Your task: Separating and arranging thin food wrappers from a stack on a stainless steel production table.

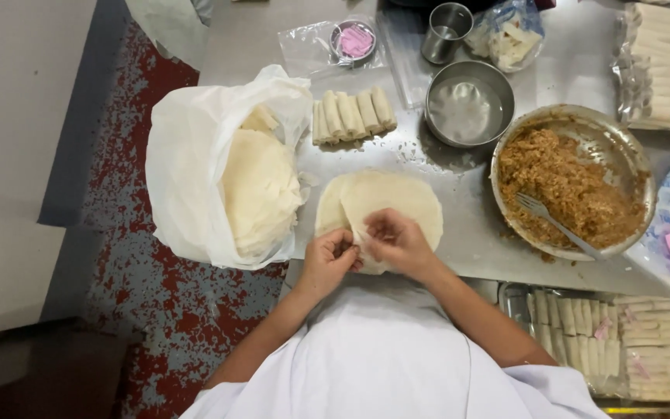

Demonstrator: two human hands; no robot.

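Two thin round wrappers lie overlapped on the steel table in front of me. My left hand and my right hand meet at the near edge of the top wrapper, fingers pinching and folding it. What is under the fingers is hidden. A wide metal bowl of brown minced filling with a fork in it stands to the right. Several finished rolls lie in a row behind the wrappers.
A white plastic bag with a stack of wrappers sits at the left. Behind are a steel bowl of water, a metal cup, a small tin. Packed rolls lie far right, a tray of rolls near right.
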